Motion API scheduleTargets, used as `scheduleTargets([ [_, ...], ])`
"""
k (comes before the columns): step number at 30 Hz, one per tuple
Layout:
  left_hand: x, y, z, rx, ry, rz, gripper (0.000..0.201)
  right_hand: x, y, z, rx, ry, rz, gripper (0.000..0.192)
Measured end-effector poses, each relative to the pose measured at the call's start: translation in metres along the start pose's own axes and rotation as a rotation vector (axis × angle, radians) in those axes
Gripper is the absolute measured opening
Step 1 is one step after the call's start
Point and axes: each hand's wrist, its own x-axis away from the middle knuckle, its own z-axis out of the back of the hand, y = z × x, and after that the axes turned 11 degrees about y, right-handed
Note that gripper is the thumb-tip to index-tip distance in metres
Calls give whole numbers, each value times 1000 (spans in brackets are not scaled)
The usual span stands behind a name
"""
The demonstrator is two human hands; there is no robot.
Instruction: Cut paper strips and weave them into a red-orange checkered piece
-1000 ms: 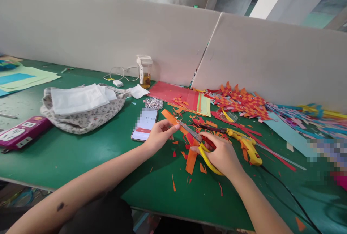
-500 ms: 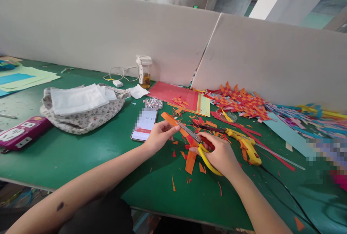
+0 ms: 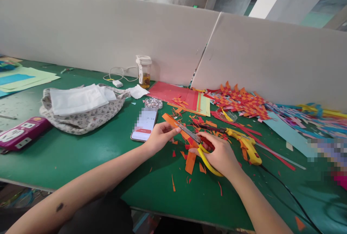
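My left hand [image 3: 159,136] pinches an orange paper strip [image 3: 170,119] that slants up to the left over the green table [image 3: 81,154]. My right hand [image 3: 221,154] grips yellow-handled scissors [image 3: 202,146], whose steel blades meet the strip just right of my left fingers. Orange and red offcuts [image 3: 191,161] lie scattered under and in front of both hands. A phone [image 3: 144,124] with a lit screen lies flat just left of my left hand.
A yellow glue gun [image 3: 245,145] with a black cord lies right of my right hand. Woven red-orange paper pieces [image 3: 238,102], coloured sheets [image 3: 179,96], a floral bag [image 3: 81,116], a jar [image 3: 143,71] and a purple power strip [image 3: 20,132] stand around. Grey partitions close the back.
The strip and the scissors have barely shifted; the blades sit slightly further along the orange strip. The phone's timer has advanced by one second.
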Motion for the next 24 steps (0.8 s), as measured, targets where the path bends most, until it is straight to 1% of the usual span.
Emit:
scheduleTargets([
  [4, 0, 2, 0, -2, 0, 6, 39, 0, 1, -1, -13, 10, -8, 28],
  [8, 1, 5, 0, 4, 6, 19, 39, 0, 1, 0, -33, -10, -39, 29],
  [13, 2, 6, -1, 32, -45, 31, 36, 0, -2, 1, -31, -21, -40, 34],
  [17, 2, 4, -1, 35, -54, 27, 35, 1, -2, 2, -21, -36, -58, 35],
  [24, 3, 5, -2, 12, -45, 32, 36, 0, 1, -1, -10, -7, -37, 32],
])
